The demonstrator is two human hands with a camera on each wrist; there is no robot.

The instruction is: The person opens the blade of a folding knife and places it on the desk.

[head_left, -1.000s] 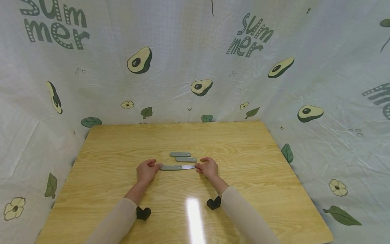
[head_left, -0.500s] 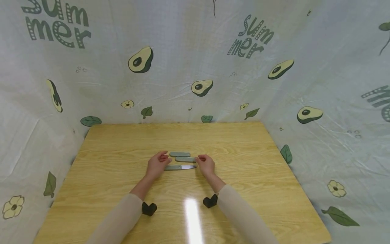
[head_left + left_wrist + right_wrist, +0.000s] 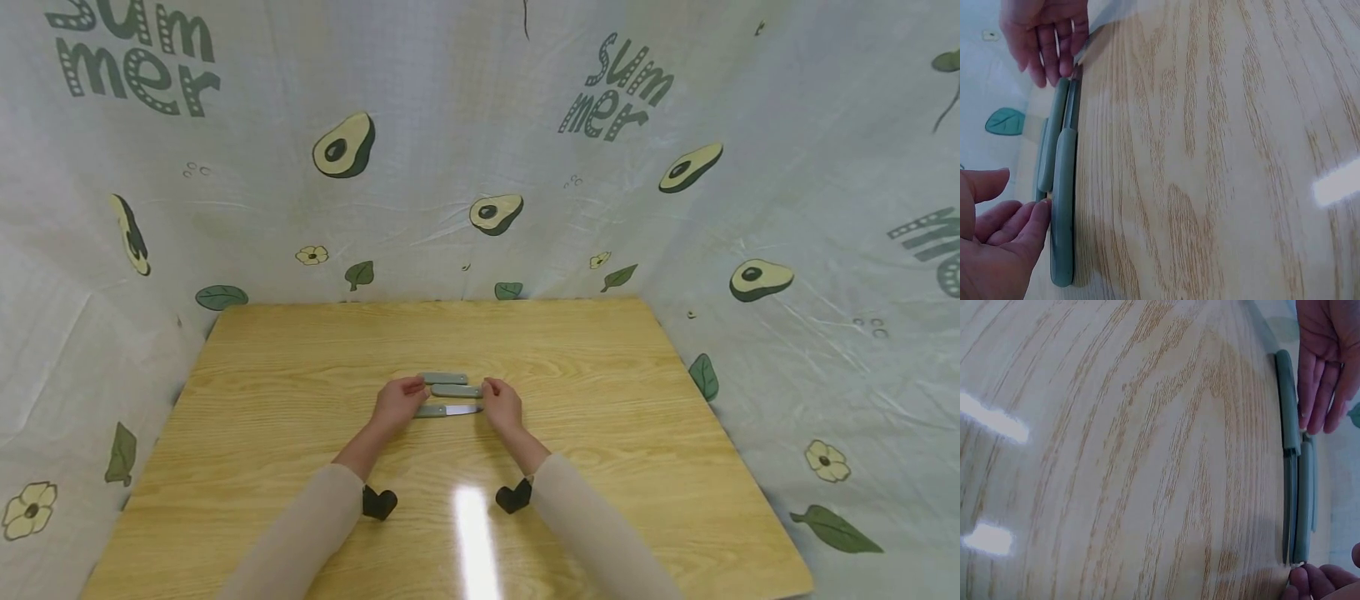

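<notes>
Three grey-green knives lie on the wooden table, roughly parallel. The front folding knife (image 3: 431, 411) has its blade (image 3: 463, 409) out toward the right. Behind it lie two folded ones, the middle knife (image 3: 456, 390) and the back knife (image 3: 444, 378). My left hand (image 3: 398, 401) is at their left ends, partly covering the front knife's handle; its fingertips (image 3: 1042, 209) touch or nearly touch the middle knife's end, thumb apart. At the middle knife's right end is my right hand (image 3: 504, 406), its fingertips (image 3: 1300, 575) at that end and near the blade tip.
The wooden table (image 3: 600, 467) extends around the hands. A printed cloth (image 3: 420, 208) hangs behind it and along the sides. Black heart-shaped pieces (image 3: 380, 503) sit at both sleeve cuffs. A bright light reflection crosses the front of the table.
My left hand has left the front knife's handle end and moved right and back toward the middle knife. My right hand has shifted back slightly from the blade tip. The knives look unmoved.
</notes>
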